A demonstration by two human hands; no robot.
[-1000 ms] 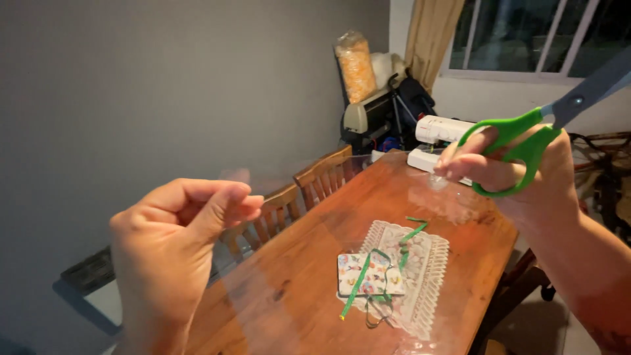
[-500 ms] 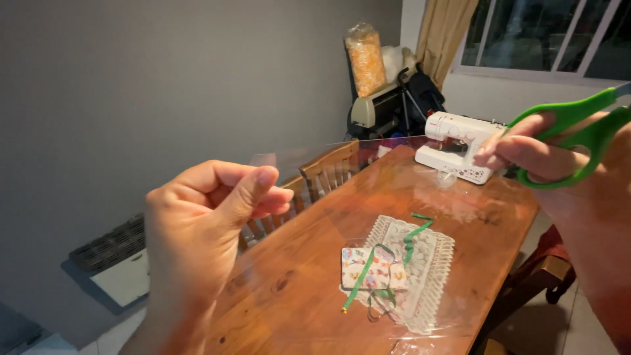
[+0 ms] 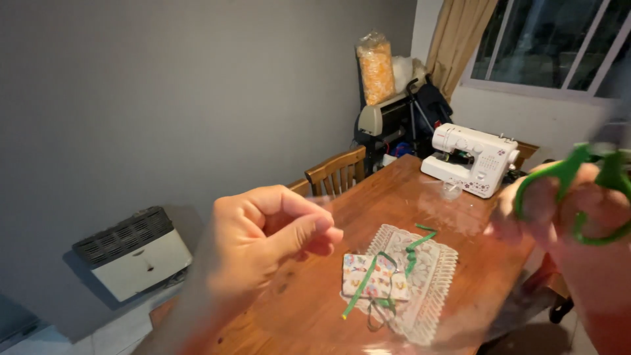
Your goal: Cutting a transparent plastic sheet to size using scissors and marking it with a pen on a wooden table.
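My left hand [image 3: 263,240] is raised over the wooden table [image 3: 328,309] with thumb and forefinger pinched together; a thin thread may be between them, but I cannot make it out. My right hand [image 3: 565,217] is up at the right edge, blurred, gripping green-handled scissors [image 3: 585,190]. Below and between the hands a small patterned fabric pouch [image 3: 374,276] lies on a white lace doily [image 3: 427,283], with a green ribbon [image 3: 388,269] across both.
A white sewing machine [image 3: 470,158] stands at the table's far end. Wooden chairs [image 3: 335,172] line the left side. A wall heater [image 3: 131,253] sits low on the grey wall. Stacked equipment and a bag of orange filling [image 3: 376,66] fill the corner by the curtain.
The view has swung left and down. My left hand moved toward the middle of the frame, still pinched. My right hand dropped lower at the right edge with the scissors.
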